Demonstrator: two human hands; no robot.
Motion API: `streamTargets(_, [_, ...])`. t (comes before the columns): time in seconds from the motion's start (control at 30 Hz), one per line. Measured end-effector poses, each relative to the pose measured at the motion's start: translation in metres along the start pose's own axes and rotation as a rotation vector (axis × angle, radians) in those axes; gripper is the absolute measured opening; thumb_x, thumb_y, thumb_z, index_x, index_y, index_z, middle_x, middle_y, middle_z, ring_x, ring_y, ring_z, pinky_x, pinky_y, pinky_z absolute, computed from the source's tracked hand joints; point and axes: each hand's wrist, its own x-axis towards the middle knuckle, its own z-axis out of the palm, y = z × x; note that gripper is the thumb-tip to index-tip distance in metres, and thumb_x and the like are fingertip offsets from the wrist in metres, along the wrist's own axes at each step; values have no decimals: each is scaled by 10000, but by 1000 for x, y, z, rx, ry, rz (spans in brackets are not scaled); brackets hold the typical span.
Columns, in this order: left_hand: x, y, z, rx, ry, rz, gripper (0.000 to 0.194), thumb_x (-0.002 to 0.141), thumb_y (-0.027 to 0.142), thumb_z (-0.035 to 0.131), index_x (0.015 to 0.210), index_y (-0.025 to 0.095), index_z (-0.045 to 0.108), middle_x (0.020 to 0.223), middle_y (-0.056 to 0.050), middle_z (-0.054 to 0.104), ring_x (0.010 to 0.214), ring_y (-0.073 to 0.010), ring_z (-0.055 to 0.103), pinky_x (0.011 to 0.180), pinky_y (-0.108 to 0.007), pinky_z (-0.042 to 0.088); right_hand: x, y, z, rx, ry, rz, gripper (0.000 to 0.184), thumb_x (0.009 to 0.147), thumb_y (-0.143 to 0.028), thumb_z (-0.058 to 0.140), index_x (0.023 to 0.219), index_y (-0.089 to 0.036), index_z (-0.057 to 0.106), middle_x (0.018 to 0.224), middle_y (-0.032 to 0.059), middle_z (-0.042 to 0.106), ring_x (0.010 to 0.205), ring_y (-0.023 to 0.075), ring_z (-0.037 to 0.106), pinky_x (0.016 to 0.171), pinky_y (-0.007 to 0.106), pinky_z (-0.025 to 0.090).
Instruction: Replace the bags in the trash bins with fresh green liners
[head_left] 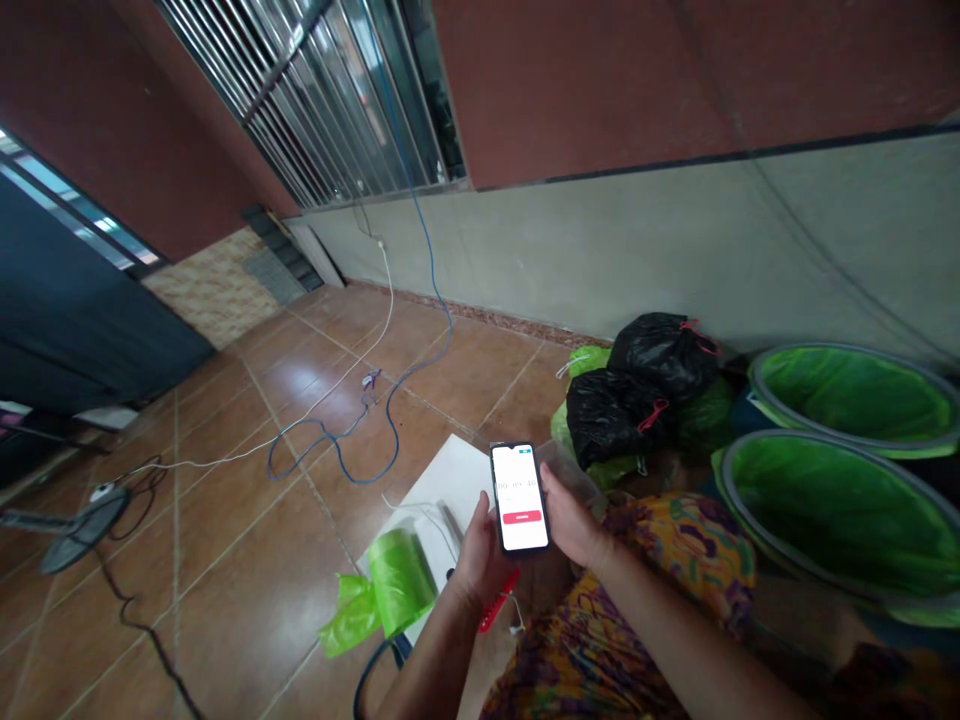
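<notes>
Between my two hands I hold a smartphone (520, 535) upright, its lit white screen showing a timer readout and a red button. My left hand (480, 550) grips the phone's left edge, thumb along the side. On the right edge, my right hand (570, 515) closes round it in the same way. Beneath the phone lies a white board (451, 462) on the floor. A roll of green plastic bags (401, 580) rests on the board's left part, beside my left forearm. Something red (496, 602) shows partly behind my left wrist.
Two bins (829, 520) with green liners stand at the right. Tied black bags (619, 415) sit against the wall. A blue cable (397, 420) and a white cord (330, 400) cross the tiled floor. A round stand base (84, 532) is at far left.
</notes>
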Motion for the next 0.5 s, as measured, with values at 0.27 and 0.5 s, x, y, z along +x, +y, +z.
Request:
streamTargets(0.27, [-14, 9, -5, 116, 54, 2, 526, 906, 487, 443, 1265, 117, 548, 1036, -129, 714, 981, -259, 661, 899, -396, 472, 5, 1, -4, 32, -2, -4, 494, 936, -509, 408, 1192, -149, 630, 1122, 93, 710, 1053, 213, 653, 1011, 390, 433])
streamTargets(0.5, [-7, 3, -13, 122, 34, 28, 471, 875, 436, 528, 1227, 127, 577, 1036, -115, 710, 957, -241, 657, 843, -359, 501, 7, 3, -7, 7, -3, -3, 545, 908, -555, 428, 1150, -121, 653, 1036, 126, 732, 983, 256, 677, 953, 440, 469])
